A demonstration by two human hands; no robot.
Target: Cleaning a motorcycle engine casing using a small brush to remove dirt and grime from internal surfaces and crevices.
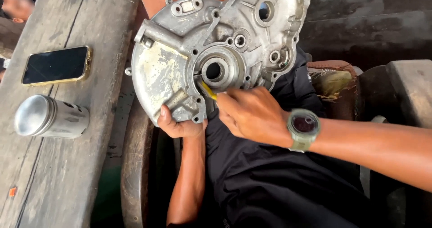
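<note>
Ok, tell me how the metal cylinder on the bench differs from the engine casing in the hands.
The metal cylinder is small, smooth and rounded; the engine casing is large, flat and ribbed, with many holes. The cylinder lies on its side on the wooden bench, untouched; the casing is gripped at its lower edge by the left hand, while the right hand works a yellow tool at its central bore. Both are silvery metal.

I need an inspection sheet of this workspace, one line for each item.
Surface: worn grey wooden bench at left.
Job's things: aluminium engine case half, held upright over the lap; yellow-handled tool at its central bearing bore.
Clutter: smartphone lying flat; metal piston on its side.
Grippers: left hand grips the case's lower edge; right hand, wristwatch, holds the tool.
Cables: nothing seen.
Surroundings: dark wall, brown seat.
</note>
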